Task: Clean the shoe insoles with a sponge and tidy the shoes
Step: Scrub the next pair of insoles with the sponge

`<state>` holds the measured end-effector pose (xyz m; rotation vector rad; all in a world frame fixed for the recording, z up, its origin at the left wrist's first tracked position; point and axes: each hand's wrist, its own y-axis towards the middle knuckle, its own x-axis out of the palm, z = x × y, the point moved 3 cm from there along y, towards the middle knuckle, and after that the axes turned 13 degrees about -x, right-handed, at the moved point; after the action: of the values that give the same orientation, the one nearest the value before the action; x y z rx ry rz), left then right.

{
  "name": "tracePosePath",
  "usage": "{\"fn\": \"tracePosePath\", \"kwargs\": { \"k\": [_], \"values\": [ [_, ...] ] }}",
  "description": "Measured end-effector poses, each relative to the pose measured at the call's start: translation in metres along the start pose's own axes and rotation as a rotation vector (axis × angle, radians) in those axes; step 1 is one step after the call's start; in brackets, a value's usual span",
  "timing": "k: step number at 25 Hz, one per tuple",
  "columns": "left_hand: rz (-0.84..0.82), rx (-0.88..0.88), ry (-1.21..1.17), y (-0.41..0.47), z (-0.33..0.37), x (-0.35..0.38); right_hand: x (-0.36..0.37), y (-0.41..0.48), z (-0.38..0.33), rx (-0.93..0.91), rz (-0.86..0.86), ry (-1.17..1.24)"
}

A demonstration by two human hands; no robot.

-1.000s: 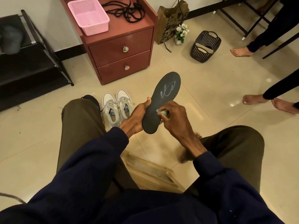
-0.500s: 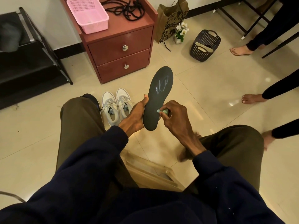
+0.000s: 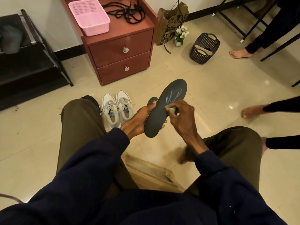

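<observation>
Scrubbing step: left hand [image 3: 139,120] grips the insole [image 3: 164,114] heel, right hand [image 3: 182,116] pinches the sponge [image 3: 172,109] mid-sole — next stroke should probably run toward 1 o'clock.

Right hand [image 3: 183,116] has slid the sponge [image 3: 173,109] up the insole [image 3: 155,124] — now at its pale scribble [image 3: 173,96]

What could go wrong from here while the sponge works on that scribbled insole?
The left hand holds the insole only at its heel end, so pressure from the sponge in the right hand may bend it or work it loose. A second dark piece, likely the other insole, sits behind the thumb and could slip out.
</observation>
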<state>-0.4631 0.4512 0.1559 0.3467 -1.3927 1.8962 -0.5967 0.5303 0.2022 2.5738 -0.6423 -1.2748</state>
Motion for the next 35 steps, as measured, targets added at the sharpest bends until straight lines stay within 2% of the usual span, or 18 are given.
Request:
{"fn": "tracePosePath", "kwargs": {
  "k": [2, 4, 9, 11, 14, 15, 21, 23, 27, 29, 33, 35],
  "values": [
    [0.010, 0.021, -0.054, 0.001, 0.001, -0.002, 0.017, -0.007, -0.021, -0.091, -0.172, 0.086],
    [0.022, 0.030, -0.060, 0.001, 0.000, -0.005, 0.023, -0.006, -0.025, -0.130, -0.227, 0.076],
    [-0.015, -0.020, 0.069, -0.002, -0.004, 0.000, -0.014, 0.007, 0.012, 0.051, 0.052, -0.079],
    [-0.010, -0.032, 0.051, -0.001, -0.005, 0.001, -0.008, 0.002, 0.003, 0.022, 0.011, -0.063],
    [0.036, -0.035, -0.008, 0.003, -0.004, -0.006, 0.018, -0.005, -0.023, -0.134, -0.193, 0.053],
    [0.044, -0.032, -0.006, 0.004, -0.003, -0.007, 0.020, -0.003, -0.024, -0.154, -0.213, 0.055],
    [-0.083, -0.035, 0.099, -0.002, -0.007, 0.004, -0.021, 0.008, 0.019, 0.054, 0.084, -0.118],
    [-0.094, -0.040, 0.051, -0.004, -0.005, 0.006, -0.012, 0.004, 0.007, 0.005, 0.033, -0.081],
    [-0.055, 0.004, -0.081, -0.005, -0.001, 0.003, 0.018, -0.003, -0.028, -0.186, -0.229, 0.052],
    [-0.041, -0.010, -0.068, -0.003, -0.002, 0.002, 0.015, 0.002, -0.024, -0.195, -0.203, 0.003],
    [-0.113, -0.054, 0.052, -0.002, -0.006, 0.004, -0.010, 0.010, 0.012, -0.033, -0.015, -0.151],
    [-0.133, -0.050, 0.019, -0.004, -0.005, 0.006, -0.007, 0.005, 0.009, -0.040, -0.039, -0.077]
  ]
}}
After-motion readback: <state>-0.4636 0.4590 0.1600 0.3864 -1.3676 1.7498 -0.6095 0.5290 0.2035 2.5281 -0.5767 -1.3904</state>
